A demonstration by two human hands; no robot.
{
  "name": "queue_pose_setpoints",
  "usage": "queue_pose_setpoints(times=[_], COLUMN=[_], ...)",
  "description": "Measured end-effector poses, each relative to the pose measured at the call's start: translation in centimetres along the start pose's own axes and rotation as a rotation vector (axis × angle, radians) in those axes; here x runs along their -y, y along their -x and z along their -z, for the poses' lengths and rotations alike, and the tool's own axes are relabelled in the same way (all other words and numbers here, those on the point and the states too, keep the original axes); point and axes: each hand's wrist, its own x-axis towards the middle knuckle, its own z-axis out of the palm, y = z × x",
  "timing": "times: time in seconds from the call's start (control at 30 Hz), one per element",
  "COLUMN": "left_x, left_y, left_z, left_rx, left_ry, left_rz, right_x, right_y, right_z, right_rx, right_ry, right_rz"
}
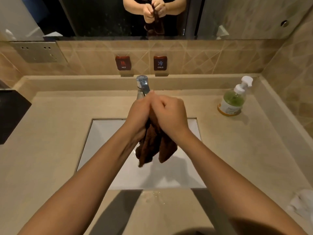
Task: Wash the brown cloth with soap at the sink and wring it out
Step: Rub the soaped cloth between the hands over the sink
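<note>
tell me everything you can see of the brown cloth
The dark brown fuzzy-textured cloth is bunched at its top between the left hand and right hand, both gripping it. Its loose folds hang down in two lobes over the white rectangular sink basin, just in front of the chrome faucet. Whether it is wet cannot be told.

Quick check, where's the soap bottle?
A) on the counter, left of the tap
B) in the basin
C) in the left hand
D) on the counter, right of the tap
D: the soap bottle stands upright on the counter to the right of the tap, apart from both hands.
</note>
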Motion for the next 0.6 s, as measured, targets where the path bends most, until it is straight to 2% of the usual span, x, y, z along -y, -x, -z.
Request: queue_pose_setpoints(times=[0.07, 0.13, 0.2, 0.3, 0.37, 0.43, 0.5, 0.6], left_x=[0.2, 0.0, -0.7, -1.4, -1.4, -1.0, -0.6, -0.6], left_y=[0.7, 0.5, -0.5, -1.7, -1.4, -1.0, -1.1, -1.9], left_z=[-0.1, 0.0, 0.3, 0.6, 0.4, 0.3, 0.6, 1.4], left_rx=[0.070, 0.094, 0.053, -0.029, 0.033, 0.127, 0.145, 0.055], left_ry=[0.086, 0.074, 0.080, 0.102, 0.168, 0.237, 0.194, 0.082], left_rz=[0.035, 0.025, 0.027, 0.026, 0.031, 0.056, 0.055, 0.019], right_x=[-0.8, -1.3, -0.9, 0.4, 0.1, -0.5, -1.0, -0.4], right_y=[-1.7, -3.2, -3.2, -2.0, -3.0, -4.4, -4.3, -1.4], right_z=[0.2, 0.7, 0.5, -0.6, -0.6, -0.1, 0.2, -0.9], right_rx=[-0.066, -0.072, -0.019, 0.036, 0.000, -0.063, -0.056, 0.017], right_ry=[-0.039, -0.078, -0.067, 0.034, 0.043, -0.053, -0.145, -0.107], right_rz=[-0.139, -0.229, -0.162, 0.041, 0.010, -0.142, -0.207, -0.050])
